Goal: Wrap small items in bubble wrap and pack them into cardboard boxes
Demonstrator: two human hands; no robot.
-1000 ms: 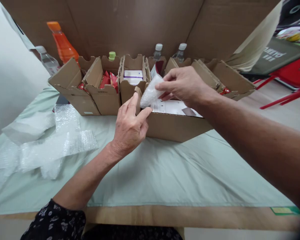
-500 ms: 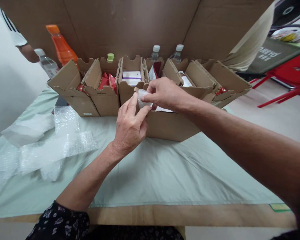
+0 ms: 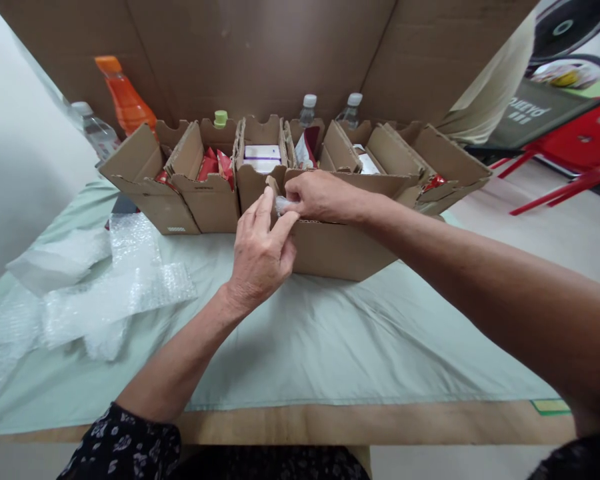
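A small cardboard box point(image 3: 340, 250) stands at the front of the row, nearest me. My right hand point(image 3: 325, 197) is closed on a translucent wrapped piece point(image 3: 281, 205), low at the box's left end and partly inside its opening. My left hand point(image 3: 263, 243) grips that box's left edge, its fingertips at the raised cardboard corner and its thumb near the wrapped piece. Most of the piece is hidden by my fingers and the box wall.
Open cardboard boxes point(image 3: 205, 200) holding red packets and white cartons line the back. Bottles stand behind them, one orange point(image 3: 127, 100), before a tall cardboard panel point(image 3: 260, 53). Bubble wrap point(image 3: 125, 293) lies on the green cloth point(image 3: 330, 347) at left. A red chair point(image 3: 575, 147) is at right.
My right hand has moved down with the wrapped piece, which now sits lower in the box. My left hand has hardly moved. The other person's arm at upper left is gone from view.
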